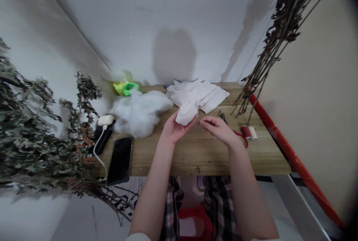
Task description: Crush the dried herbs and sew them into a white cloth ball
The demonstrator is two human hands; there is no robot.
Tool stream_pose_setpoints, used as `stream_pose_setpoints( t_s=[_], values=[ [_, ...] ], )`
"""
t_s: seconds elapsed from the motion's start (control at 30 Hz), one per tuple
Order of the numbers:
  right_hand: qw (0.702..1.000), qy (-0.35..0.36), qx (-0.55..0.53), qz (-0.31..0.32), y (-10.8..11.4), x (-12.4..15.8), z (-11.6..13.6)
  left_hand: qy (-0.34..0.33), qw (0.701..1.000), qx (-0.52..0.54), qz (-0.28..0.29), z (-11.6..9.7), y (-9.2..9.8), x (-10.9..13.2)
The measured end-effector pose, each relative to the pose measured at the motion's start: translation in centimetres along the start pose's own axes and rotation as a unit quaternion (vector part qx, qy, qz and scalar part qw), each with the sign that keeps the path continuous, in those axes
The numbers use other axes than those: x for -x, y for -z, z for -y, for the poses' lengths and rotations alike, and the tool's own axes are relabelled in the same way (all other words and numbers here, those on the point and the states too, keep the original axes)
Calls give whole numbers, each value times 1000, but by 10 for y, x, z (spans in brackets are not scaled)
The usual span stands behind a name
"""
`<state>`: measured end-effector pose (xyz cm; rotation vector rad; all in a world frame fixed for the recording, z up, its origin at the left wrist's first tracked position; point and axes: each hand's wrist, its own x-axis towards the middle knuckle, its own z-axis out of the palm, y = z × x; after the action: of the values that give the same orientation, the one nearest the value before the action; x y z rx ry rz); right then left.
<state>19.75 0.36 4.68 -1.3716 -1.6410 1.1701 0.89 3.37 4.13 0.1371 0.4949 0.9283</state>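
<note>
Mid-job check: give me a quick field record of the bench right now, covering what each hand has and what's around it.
Left hand: cups a white fabric bundle
Right hand: fingers extended toward the bundle, nothing visibly held
Things: red thread spool and loop of red thread beyond the right hand; white cloth pieces behind the bundle; loose white fiberfill to its left
Rest: black smartphone; green-and-yellow item; dried leafy branches; wooden tabletop

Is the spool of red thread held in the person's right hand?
No, the spool of red thread lies on the wooden table, off to the side of the right hand.
</note>
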Motion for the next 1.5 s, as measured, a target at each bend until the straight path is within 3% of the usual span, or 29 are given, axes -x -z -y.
stream_pose_setpoints(
  t_s=[0.13,0.23,0.3,0.47,0.63,0.77,0.9,1.1,1.33,1.43,1.5],
  values=[
    [990,23,43,-131,-5,5,7,-48,999,8,-17,-1,-1,-2],
    [994,52,58,-82,-19,11,20,-67,997,3,-24,0,-3,-3],
    [990,76,92,-81,-33,12,28,-64,998,-8,-26,0,-3,-3],
    [979,85,127,-136,-64,8,30,-44,998,-33,-32,3,-5,-5],
    [974,81,161,-135,-74,8,27,-71,996,-11,-48,6,-5,-9],
    [964,100,230,-86,-78,16,36,-96,995,-4,-29,5,3,-15],
    [946,92,306,-49,-79,24,45,-106,994,-2,-35,4,5,-16],
    [925,98,367,-20,-80,28,53,-109,992,1,-64,4,-5,-11],
    [941,102,321,13,-68,36,64,-87,995,12,-39,3,-4,-8],
    [962,94,255,-35,-47,33,57,-61,998,25,-18,3,-1,-6],
    [974,76,175,-124,-34,26,45,-52,998,34,-9,3,1,-6]
  ],
)
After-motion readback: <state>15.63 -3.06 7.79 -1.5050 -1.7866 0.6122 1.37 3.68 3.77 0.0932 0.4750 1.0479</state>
